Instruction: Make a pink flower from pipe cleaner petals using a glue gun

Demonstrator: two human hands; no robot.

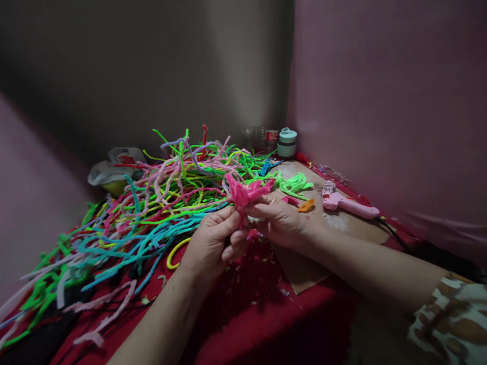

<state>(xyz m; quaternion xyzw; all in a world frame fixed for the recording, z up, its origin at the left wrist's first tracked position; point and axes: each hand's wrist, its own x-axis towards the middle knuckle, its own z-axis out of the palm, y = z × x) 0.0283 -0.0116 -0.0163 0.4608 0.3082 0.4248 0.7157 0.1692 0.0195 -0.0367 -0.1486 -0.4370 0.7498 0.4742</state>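
Observation:
A bright pink pipe-cleaner flower is held up between my two hands in the middle of the view. My left hand pinches it from below, fingers curled and thumb on its base. From the other side my right hand has thumb and fingers closed on the flower's lower right part. Fingers cover the underside of the flower. Behind and to the left of my hands spreads a large tangled heap of coloured pipe cleaners. Bent green pipe-cleaner pieces lie just beyond my right hand.
A pink hot glue gun rests on a brown cardboard sheet at right, its cord trailing off. An orange piece lies nearby. At the back stand a pale-blue lidded container and a bottle with a red label. Red cloth covers the table.

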